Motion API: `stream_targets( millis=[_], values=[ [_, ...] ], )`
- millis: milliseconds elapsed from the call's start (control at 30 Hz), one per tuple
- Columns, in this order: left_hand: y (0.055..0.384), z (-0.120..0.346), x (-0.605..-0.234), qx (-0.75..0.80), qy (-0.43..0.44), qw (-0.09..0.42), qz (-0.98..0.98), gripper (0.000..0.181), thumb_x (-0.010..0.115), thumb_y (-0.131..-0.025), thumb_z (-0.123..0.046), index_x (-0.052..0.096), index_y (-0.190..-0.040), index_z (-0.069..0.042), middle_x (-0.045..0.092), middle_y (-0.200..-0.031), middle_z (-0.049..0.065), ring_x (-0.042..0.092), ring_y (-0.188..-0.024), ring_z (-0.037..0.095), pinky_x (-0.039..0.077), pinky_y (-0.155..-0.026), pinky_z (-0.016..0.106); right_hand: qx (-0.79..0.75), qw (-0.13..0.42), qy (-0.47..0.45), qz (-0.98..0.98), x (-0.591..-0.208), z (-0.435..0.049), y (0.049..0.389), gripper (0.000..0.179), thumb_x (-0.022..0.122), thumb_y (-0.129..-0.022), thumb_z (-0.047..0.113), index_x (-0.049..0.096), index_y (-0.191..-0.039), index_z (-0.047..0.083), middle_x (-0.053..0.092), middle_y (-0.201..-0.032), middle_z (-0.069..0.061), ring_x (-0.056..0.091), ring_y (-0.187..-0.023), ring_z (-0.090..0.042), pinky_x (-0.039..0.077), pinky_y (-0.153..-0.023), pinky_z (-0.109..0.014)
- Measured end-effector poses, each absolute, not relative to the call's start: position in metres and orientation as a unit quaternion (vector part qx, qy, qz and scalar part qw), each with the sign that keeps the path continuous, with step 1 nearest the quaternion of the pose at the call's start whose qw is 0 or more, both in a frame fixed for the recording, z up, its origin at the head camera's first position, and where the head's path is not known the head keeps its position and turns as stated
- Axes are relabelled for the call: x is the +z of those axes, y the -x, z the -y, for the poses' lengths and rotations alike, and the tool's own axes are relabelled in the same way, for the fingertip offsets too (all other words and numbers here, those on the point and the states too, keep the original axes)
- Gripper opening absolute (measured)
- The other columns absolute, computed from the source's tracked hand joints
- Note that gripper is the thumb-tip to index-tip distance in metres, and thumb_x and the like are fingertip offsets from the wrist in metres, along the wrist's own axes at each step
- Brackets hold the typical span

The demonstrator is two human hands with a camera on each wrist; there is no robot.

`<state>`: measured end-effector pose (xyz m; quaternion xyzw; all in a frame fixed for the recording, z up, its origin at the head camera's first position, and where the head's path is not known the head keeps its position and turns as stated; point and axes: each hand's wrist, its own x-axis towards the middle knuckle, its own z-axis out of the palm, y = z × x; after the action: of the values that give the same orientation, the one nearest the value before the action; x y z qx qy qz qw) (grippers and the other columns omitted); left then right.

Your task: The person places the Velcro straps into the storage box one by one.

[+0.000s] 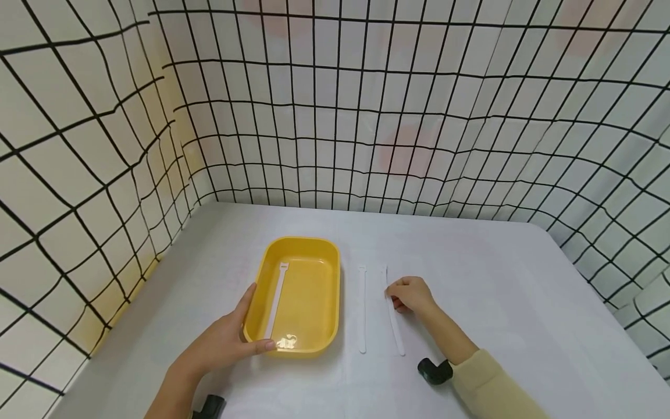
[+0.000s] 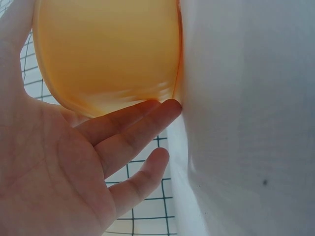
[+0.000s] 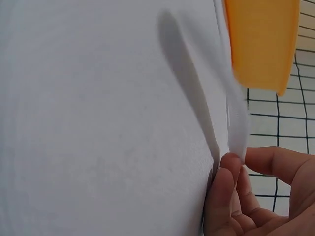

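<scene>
At the near edge, a black device (image 1: 210, 405) sits at the left wrist, and a second black piece (image 1: 435, 371) sits at the right wrist beside a pale yellow sleeve (image 1: 494, 384). Just beyond, the left hand (image 1: 222, 340) holds the near left corner of a yellow tray (image 1: 311, 297); its thumb lies over the near rim, while the other fingers stretch along the outer wall. That hand takes up the corner, with the thumb close to the near end of a white strip (image 1: 275, 302) lying lengthwise along the tray's left side.

To the right of the tray, the right hand (image 1: 413, 295) pinches another white strip (image 1: 394, 326) between thumb and fingers, gripping it nearer its far end. The right wrist view shows this strip blurred and partly raised, with a grey shadow on the white bench (image 1: 481, 273). A further strip (image 1: 363, 308) lies flat between the tray and the pinched one, touching neither, so it stands between the right hand and the tray.

Past the tray the bench runs on to its far edge, where a black grid (image 1: 361, 70) rises before a pale backing with faint reddish patches (image 1: 408, 152). More grid closes off the left and right sides.
</scene>
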<state>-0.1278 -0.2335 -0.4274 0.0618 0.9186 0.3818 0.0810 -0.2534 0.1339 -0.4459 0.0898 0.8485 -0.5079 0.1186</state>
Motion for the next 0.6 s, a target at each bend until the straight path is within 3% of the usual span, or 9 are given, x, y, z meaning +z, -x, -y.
stream_targets(
  millis=[600],
  values=[
    [0.1277, 0.2336, -0.4274, 0.383, -0.065, 0.08, -0.918, 0.116, 0.078, -0.077, -0.053, 0.001, -0.158, -0.021, 0.049, -0.14, 0.021, 0.055, -0.114, 0.03, 0.042, -0.093, 0.058, -0.645, 0.188, -0.123, -0.73, -0.4367, -0.1418, 0.2519, 0.026, 0.068, -0.088, 0.006, 0.059, -0.107, -0.009, 0.062, -0.079, -0.005, 0.061, -0.066, -0.011, 0.054, -0.064, -0.024]
  ],
)
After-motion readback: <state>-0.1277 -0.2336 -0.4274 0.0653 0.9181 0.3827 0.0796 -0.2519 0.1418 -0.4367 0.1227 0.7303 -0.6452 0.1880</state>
